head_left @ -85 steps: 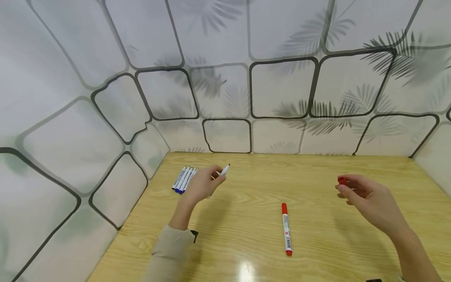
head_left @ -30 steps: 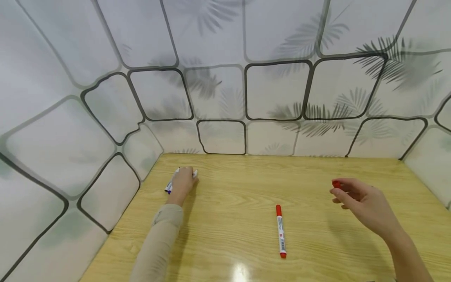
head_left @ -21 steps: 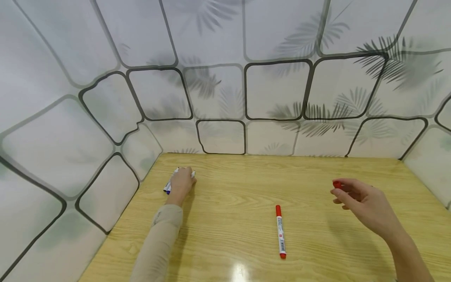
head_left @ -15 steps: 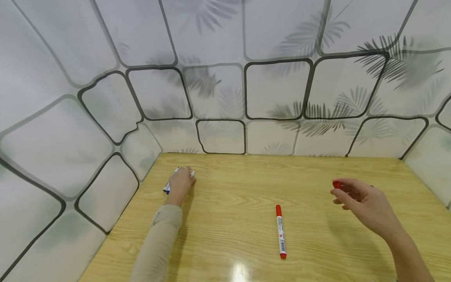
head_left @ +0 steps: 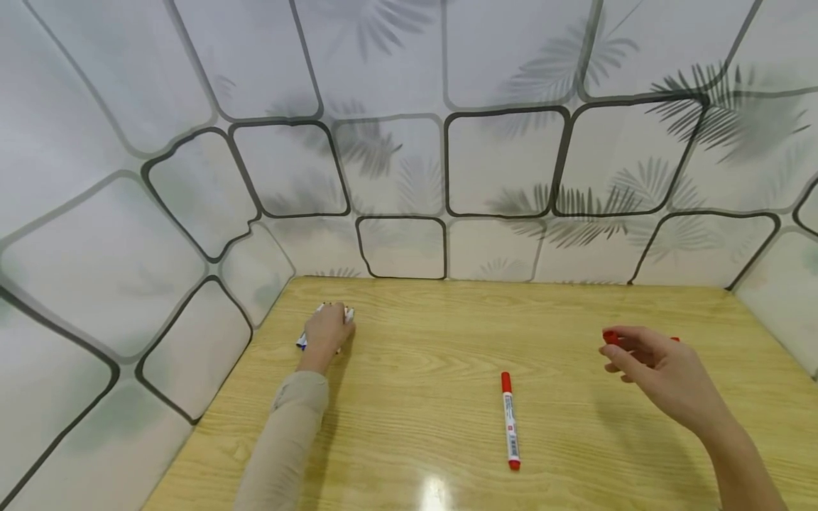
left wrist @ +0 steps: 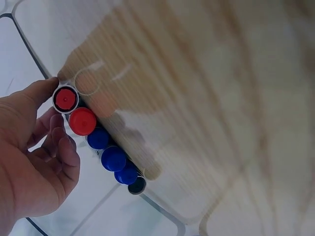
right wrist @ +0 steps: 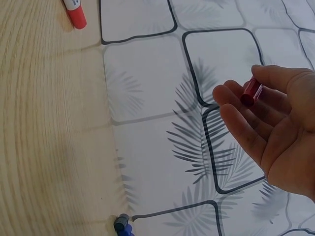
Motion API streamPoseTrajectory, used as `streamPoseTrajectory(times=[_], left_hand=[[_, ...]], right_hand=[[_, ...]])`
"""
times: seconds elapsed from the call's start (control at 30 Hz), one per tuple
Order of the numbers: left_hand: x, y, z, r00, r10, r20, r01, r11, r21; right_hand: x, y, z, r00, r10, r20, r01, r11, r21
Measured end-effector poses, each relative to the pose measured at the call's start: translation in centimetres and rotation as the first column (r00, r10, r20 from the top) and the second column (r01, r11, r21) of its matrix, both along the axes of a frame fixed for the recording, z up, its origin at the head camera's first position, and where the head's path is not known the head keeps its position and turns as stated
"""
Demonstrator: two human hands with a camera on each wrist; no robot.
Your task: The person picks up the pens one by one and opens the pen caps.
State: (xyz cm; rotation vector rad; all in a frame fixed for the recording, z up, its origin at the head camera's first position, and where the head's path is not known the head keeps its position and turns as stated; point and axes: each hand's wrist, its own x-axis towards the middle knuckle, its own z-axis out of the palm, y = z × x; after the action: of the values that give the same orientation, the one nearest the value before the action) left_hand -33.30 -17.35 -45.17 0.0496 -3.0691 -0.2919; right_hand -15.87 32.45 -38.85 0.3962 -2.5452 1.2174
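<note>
My left hand (head_left: 327,330) is over a row of white markers (head_left: 302,341) at the table's far left and covers most of them. In the left wrist view, its thumb and fingers pinch the marker (left wrist: 65,99) at the end of the row, which shows a red centre inside a white ring. Beside it are a red marker end (left wrist: 82,121), several blue ends (left wrist: 113,158) and a dark one (left wrist: 137,185). My right hand (head_left: 667,372) is raised above the table on the right, pinching a small red marker cap (head_left: 611,336) between thumb and fingers.
A red-capped white marker (head_left: 510,422) lies lengthwise on the wooden table (head_left: 415,397), between the hands. Small dark and blue pieces (right wrist: 122,224) show in the right wrist view. A red bit (head_left: 674,339) peeks out behind my right hand. Patterned walls (head_left: 396,177) enclose the table's back and sides.
My left hand has carried a white marker from right of the row back left to the row, and has stayed there this last second. My right hand keeps the red cap, nearly still.
</note>
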Motion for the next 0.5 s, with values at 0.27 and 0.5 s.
streamPoseTrajectory(times=[0.27, 0.5], left_hand=[[0.1, -0.1, 0.2, 1.000, 0.015, -0.006, -0.014, 0.999, 0.034], [1.1, 0.0, 1.3, 1.000, 0.017, -0.004, -0.017, 0.996, 0.083]], right_hand=[[0.0, -0.1, 0.1, 1.000, 0.012, -0.003, -0.012, 1.000, -0.003], [-0.1, -0.1, -0.1, 1.000, 0.013, 0.008, -0.013, 1.000, -0.004]])
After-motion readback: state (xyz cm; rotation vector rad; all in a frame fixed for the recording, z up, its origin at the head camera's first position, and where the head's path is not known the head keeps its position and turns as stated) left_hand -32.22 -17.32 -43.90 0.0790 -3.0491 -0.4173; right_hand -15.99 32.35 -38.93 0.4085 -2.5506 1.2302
